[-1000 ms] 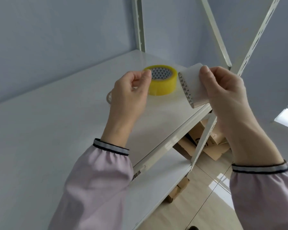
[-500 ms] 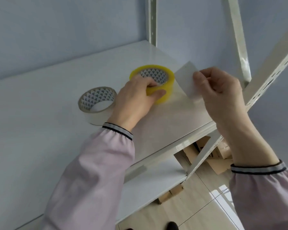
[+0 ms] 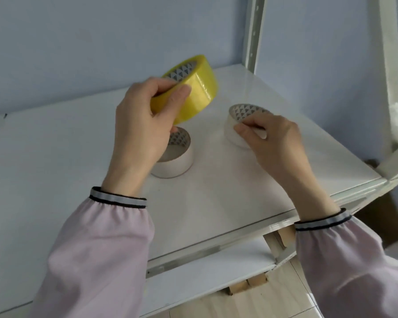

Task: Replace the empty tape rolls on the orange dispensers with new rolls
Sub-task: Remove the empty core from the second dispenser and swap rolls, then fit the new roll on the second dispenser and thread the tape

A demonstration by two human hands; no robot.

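Observation:
My left hand (image 3: 145, 118) grips a yellow tape roll (image 3: 193, 88) and holds it tilted above the white shelf (image 3: 216, 191). Under that hand, a clear tape roll (image 3: 177, 157) lies flat on the shelf, partly hidden by my wrist. My right hand (image 3: 274, 138) rests its fingers on a white, nearly bare roll (image 3: 234, 125) that sits flat on the shelf at the right. No orange dispenser is in view.
A white metal upright (image 3: 253, 33) stands at the shelf's back corner, and a slanted brace (image 3: 391, 65) runs down the right side. A lower shelf (image 3: 205, 278) shows below the front edge. Cardboard pieces (image 3: 248, 283) lie on the floor beneath.
My left hand has lifted the yellow roll off the shelf and tilted it. My right hand has brought the white roll down and set it flat on the shelf.

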